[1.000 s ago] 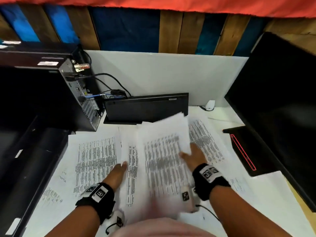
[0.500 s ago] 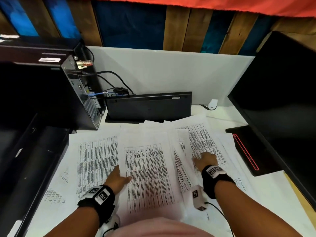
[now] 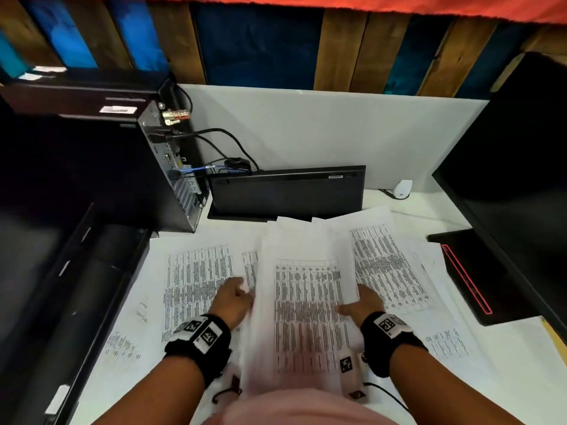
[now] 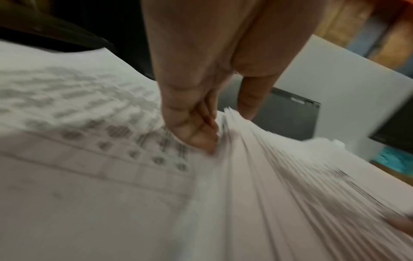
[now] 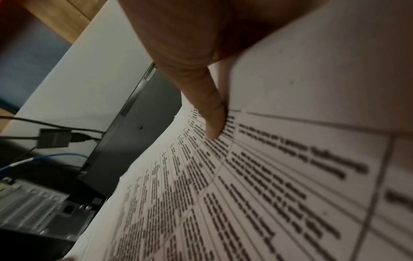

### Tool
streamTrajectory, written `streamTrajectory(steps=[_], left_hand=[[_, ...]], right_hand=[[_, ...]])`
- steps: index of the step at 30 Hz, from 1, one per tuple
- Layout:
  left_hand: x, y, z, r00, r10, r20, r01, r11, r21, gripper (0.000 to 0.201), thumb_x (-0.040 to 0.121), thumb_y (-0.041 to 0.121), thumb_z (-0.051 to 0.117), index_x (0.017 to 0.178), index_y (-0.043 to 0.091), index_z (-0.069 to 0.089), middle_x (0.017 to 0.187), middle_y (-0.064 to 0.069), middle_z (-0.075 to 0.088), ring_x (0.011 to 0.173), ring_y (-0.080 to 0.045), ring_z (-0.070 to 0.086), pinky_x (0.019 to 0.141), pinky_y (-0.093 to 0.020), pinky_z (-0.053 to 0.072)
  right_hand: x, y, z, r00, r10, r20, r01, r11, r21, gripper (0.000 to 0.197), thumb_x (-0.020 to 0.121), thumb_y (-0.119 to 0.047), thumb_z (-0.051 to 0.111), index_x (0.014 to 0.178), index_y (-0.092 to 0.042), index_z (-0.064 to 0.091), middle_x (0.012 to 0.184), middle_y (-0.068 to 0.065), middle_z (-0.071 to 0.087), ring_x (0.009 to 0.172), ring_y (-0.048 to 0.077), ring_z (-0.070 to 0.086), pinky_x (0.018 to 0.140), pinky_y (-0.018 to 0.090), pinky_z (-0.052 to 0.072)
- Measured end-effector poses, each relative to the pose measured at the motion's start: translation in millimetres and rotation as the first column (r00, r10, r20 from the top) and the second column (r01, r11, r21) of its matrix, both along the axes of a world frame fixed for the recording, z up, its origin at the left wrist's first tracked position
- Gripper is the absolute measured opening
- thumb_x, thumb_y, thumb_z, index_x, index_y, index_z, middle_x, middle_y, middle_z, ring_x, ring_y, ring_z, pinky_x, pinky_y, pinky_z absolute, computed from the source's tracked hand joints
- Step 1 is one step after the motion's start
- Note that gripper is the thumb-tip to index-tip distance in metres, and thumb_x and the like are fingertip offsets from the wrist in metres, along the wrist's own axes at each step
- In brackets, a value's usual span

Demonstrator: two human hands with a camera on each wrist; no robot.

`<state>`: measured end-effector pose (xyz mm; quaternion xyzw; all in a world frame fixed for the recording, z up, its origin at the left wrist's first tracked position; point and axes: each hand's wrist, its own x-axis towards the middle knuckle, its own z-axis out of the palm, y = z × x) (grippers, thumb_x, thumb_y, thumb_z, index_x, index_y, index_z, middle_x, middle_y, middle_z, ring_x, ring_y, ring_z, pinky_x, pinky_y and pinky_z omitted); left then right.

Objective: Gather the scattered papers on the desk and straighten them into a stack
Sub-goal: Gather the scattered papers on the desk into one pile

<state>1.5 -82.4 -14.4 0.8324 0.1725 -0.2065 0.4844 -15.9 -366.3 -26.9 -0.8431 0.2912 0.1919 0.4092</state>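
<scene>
A sheaf of printed papers (image 3: 306, 305) is held tilted above the white desk (image 3: 506, 378) in front of me. My left hand (image 3: 237, 297) grips its left edge; in the left wrist view the fanned sheet edges (image 4: 268, 176) sit between the left hand's fingers (image 4: 194, 136) and thumb. My right hand (image 3: 360, 302) pinches the right edge, its thumb (image 5: 212, 123) on the printed top sheet (image 5: 279, 185) and the fingers hidden behind. Loose printed sheets lie flat on the desk at the left (image 3: 196, 277) and right (image 3: 386, 271).
A black keyboard (image 3: 288, 193) leans upright against the white divider behind the papers. A computer tower (image 3: 171, 167) with cables stands at back left. A black monitor (image 3: 515, 179) and its red-lined base (image 3: 466, 277) stand to the right. A small white plug (image 3: 402, 189) sits at the back.
Half a second ago both hands lay flat on sheets on the desk, the right one further right. Now they have closed in on the middle sheaf and raised it.
</scene>
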Motion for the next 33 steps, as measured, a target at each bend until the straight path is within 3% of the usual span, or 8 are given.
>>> streamTrajectory(steps=[4,8,14,17,20,25,30,33], left_hand=[[5,71,5,0.959,0.281,0.029,-0.258,0.827,0.499,0.06,0.072,0.035,0.071,0.124,0.013,0.052,0.122,-0.016,0.058,0.113,-0.036,0.053,0.098,-0.043,0.04],[-14,105,3,0.927,0.34,-0.158,-0.126,0.681,0.722,0.097,0.067,0.061,0.071,0.135,0.002,0.036,0.137,-0.02,0.045,0.126,-0.037,0.044,0.104,-0.044,0.035],[-12,89,-10,0.929,0.334,-0.16,-0.249,0.883,0.398,0.119,0.039,0.056,0.09,0.131,0.0,0.041,0.131,-0.022,0.053,0.112,-0.039,0.059,0.094,-0.043,0.052],[-15,81,-7,0.943,0.29,-0.163,-0.162,0.827,0.538,0.092,0.059,0.055,0.08,0.131,0.012,0.044,0.134,-0.018,0.047,0.122,-0.038,0.045,0.102,-0.043,0.039],[-21,75,3,0.936,0.32,-0.148,-0.155,0.752,0.641,0.103,0.052,0.057,0.084,0.132,0.009,0.038,0.133,-0.019,0.041,0.122,-0.041,0.04,0.102,-0.049,0.037],[-21,68,-1,0.928,0.331,-0.173,-0.231,0.872,0.43,0.103,0.056,0.021,0.092,0.137,0.002,0.031,0.141,-0.021,0.035,0.121,-0.041,0.05,0.099,-0.044,0.046],[-26,64,4,0.945,0.27,-0.183,-0.124,0.817,0.563,0.097,0.057,0.049,0.084,0.137,0.021,0.037,0.137,-0.016,0.037,0.126,-0.04,0.035,0.105,-0.047,0.036],[-28,65,2,0.947,0.304,-0.107,-0.21,0.833,0.511,0.108,0.054,0.038,0.09,0.141,0.02,0.029,0.138,-0.016,0.034,0.125,-0.041,0.039,0.105,-0.049,0.039]], right_hand=[[-6,-13,6,0.995,-0.083,0.056,0.084,0.996,-0.029,0.062,0.067,-0.007,0.083,0.12,-0.005,0.05,0.11,0.015,0.064,0.089,0.025,0.058,0.077,0.028,0.046],[-10,-13,2,0.963,-0.247,0.111,0.245,0.969,0.031,0.074,0.064,-0.004,0.084,0.122,-0.005,0.037,0.099,0.011,0.056,0.084,0.026,0.056,0.076,0.031,0.046],[-8,-1,-3,0.934,-0.313,0.17,0.291,0.946,0.143,0.047,0.09,-0.012,0.06,0.128,-0.001,0.035,0.114,0.021,0.056,0.085,0.027,0.054,0.075,0.03,0.041],[-10,-3,4,0.908,-0.38,0.177,0.358,0.923,0.143,0.051,0.086,-0.004,0.063,0.127,0.0,0.033,0.108,0.016,0.051,0.088,0.027,0.052,0.084,0.032,0.043],[-13,-10,4,0.942,-0.316,0.11,0.314,0.949,0.029,0.053,0.081,-0.008,0.069,0.126,0.001,0.041,0.115,0.018,0.059,0.1,0.034,0.06,0.095,0.039,0.047],[-16,1,6,0.976,-0.211,0.043,0.211,0.977,0.018,0.033,0.098,-0.013,0.043,0.125,0.006,0.041,0.127,0.027,0.052,0.115,0.039,0.053,0.097,0.04,0.04],[-20,7,9,0.944,-0.309,0.117,0.306,0.951,0.043,0.038,0.096,-0.011,0.047,0.13,0.003,0.035,0.132,0.026,0.05,0.118,0.041,0.052,0.098,0.041,0.04],[-23,0,10,0.945,-0.304,0.119,0.305,0.952,0.009,0.038,0.093,-0.007,0.051,0.129,0.0,0.039,0.128,0.025,0.054,0.114,0.04,0.055,0.093,0.038,0.043]])
